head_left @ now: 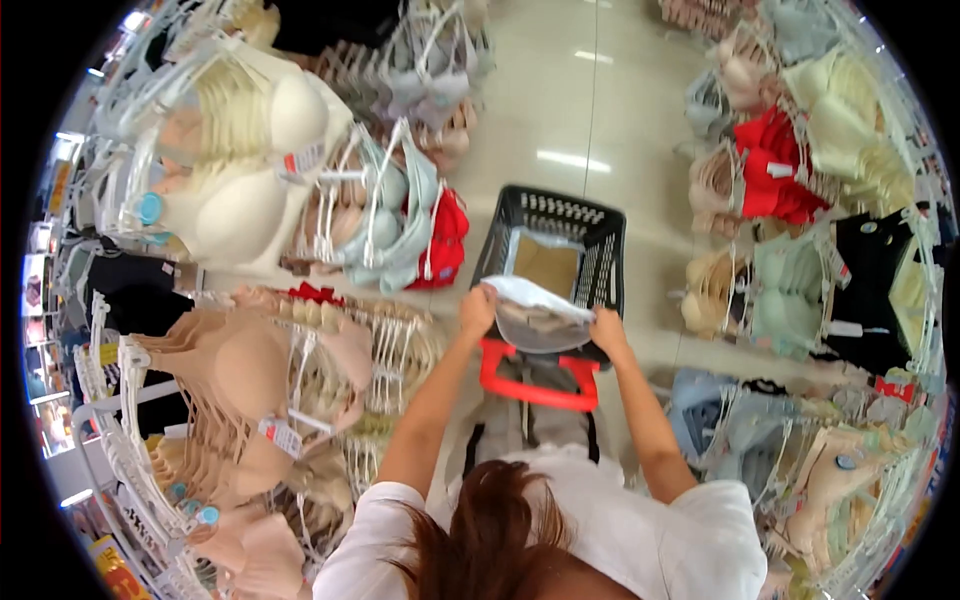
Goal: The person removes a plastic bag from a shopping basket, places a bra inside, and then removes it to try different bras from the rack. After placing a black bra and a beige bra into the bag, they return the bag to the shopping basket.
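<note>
My left hand (478,312) is closed on the left edge of a white and clear plastic package (540,300). The package's opposite edge is pinched in my right hand (607,332). Both hands hold it spread between them, above the near end of a black shopping basket (512,222) with slotted walls. Inside the basket lies a flat brown item (545,265) with a pale bluish border. Below the package is the cart's red handle (540,398), which neither hand touches. What the package contains is too blurred to name.
Racks of hanging bras line both sides of the aisle. Beige bras (245,365) and cream bras (240,220) hang on the left. Red bras (775,170) and green bras (785,280) hang on the right. A pale tiled floor (560,110) runs between them.
</note>
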Motion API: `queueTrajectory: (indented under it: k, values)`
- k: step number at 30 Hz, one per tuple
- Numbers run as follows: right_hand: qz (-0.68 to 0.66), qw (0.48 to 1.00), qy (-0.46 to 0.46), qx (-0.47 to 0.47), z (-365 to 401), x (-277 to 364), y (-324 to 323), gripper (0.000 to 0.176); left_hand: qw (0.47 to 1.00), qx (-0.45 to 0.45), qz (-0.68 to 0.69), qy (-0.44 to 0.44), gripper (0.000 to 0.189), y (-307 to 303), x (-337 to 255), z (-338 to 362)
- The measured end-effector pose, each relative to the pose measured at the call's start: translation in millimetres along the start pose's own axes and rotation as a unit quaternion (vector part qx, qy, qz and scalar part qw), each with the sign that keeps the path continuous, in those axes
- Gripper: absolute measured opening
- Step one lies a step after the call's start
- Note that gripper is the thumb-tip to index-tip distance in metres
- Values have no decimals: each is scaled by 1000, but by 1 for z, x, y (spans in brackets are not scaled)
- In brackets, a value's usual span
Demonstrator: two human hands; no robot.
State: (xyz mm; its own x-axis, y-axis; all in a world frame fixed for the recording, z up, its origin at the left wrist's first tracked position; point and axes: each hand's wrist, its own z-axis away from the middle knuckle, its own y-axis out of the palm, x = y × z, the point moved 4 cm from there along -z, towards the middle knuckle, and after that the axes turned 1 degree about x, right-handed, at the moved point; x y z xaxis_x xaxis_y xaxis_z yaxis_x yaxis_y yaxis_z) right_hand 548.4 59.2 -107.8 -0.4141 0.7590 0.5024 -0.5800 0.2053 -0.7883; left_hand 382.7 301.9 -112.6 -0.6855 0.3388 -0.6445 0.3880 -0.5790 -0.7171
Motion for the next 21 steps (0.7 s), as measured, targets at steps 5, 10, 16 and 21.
queueTrajectory:
  k: [5,10,16,21]
  values:
    - [7,1000,8,-13,-1,4,5,18,999,17,45,25,20,4,13,0]
    - [10,992,-18,124,43,-26,74,40,993,11,114,4,22,14,138,67]
    - [-22,992,-3,127,65,-30,72,36,943,-177,177,-220,12,-32,235,219]
    - [24,961,-128,245,51,30,37,33,859,-276,308,-303,13,-36,238,326]
